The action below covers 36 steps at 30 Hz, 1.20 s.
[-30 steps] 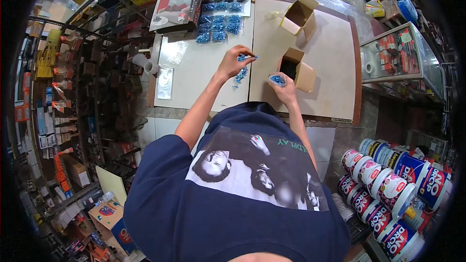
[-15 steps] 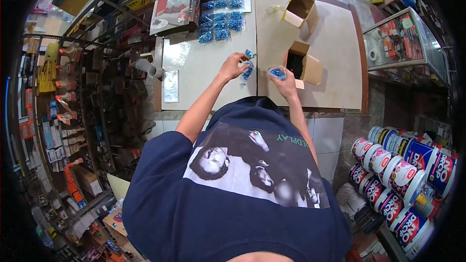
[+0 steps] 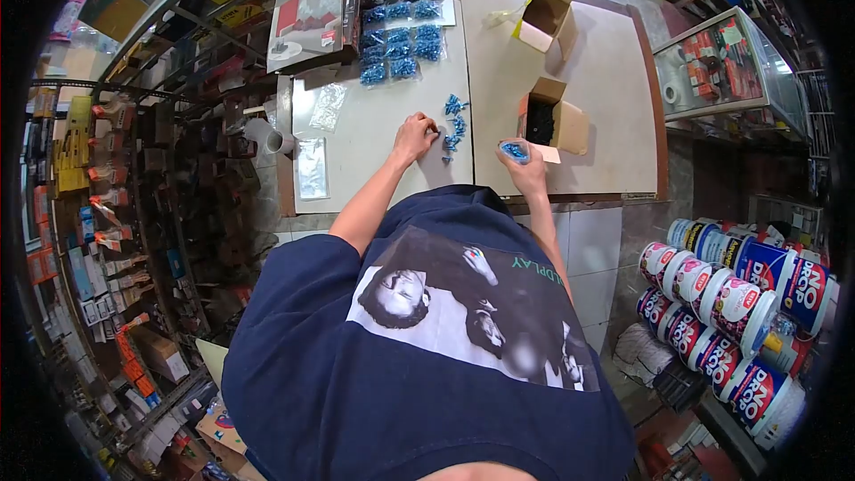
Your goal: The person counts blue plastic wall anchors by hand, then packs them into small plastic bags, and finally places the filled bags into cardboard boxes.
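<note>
Small blue pieces (image 3: 455, 127), too small to name for certain, lie in a loose line along the seam of the table. Just left of that line, my left hand (image 3: 415, 137) rests low with its fingers bent and pressed together; whatever they pinch is hidden. My right hand (image 3: 528, 171) grips a clear plastic bag (image 3: 514, 150) with more blue pieces inside, its mouth facing up. Beyond it, touching or very near, stands an open cardboard box (image 3: 572, 127) holding dark contents.
Filled bags of blue pieces (image 3: 401, 43) lie in rows at the back, beside a large printed box (image 3: 312, 18). Flat clear bags (image 3: 312, 169) lie on the left. Another open carton (image 3: 545, 20) stands farther back. Paint buckets (image 3: 712, 294) are stacked at right.
My left hand has drawn back left from the blue pieces, which now lie uncovered. My right hand still holds the bag, slightly lower. The whole view has shifted a little.
</note>
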Available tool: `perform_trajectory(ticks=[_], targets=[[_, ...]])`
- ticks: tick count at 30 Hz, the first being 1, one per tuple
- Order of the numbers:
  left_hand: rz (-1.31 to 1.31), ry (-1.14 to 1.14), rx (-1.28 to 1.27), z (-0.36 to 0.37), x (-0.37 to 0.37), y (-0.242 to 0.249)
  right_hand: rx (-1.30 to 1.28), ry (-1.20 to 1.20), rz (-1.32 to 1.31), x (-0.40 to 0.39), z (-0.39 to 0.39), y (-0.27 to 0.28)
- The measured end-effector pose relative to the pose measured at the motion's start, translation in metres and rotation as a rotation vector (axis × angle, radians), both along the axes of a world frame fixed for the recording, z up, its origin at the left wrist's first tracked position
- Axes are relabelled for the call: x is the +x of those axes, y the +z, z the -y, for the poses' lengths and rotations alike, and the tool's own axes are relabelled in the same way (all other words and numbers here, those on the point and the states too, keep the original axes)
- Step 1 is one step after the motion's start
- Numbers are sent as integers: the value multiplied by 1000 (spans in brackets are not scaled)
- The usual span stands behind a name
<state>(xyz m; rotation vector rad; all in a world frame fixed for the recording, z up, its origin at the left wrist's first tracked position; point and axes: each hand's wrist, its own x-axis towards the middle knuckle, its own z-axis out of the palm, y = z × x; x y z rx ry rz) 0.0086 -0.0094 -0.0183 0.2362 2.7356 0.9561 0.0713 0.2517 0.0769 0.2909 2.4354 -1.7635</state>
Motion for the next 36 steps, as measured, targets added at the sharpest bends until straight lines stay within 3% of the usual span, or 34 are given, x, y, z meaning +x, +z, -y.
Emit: perform_trajectory(ticks=[3, 6, 9, 12, 18, 20, 24, 26, 30, 33, 36], targets=[[-62, 48, -10, 4, -5, -6, 49, -4, 23, 2, 5, 8], [33, 139, 123, 5, -15, 0, -6, -4, -9, 1, 6, -1], [-186, -13, 245, -11, -29, 45, -15, 15, -15, -3, 8, -9], [-191, -154, 394, -37, -32, 109, -37, 48, -51, -7, 11, -15], [-237, -396, 524, -71, -29, 150, -79, 44, -39, -15, 13, -17], [-253, -452, 530, -75, -25, 148, -63, 38, -29, -18, 10, -18], [-107, -352, 510, -74, -18, 132, -64, 56, -52, -20, 2, -26], [3, -148, 458, -65, -19, 101, -42, 44, -41, -16, -1, -20], [29, -124, 235, -34, -10, 34, -96, 21, -63, -22, -12, -6], [-14, -123, 106, -22, 5, 6, -140, 4, -134, -24, -11, 77], [66, -42, 103, -23, 14, 5, -217, -34, -211, -24, -9, 102]])
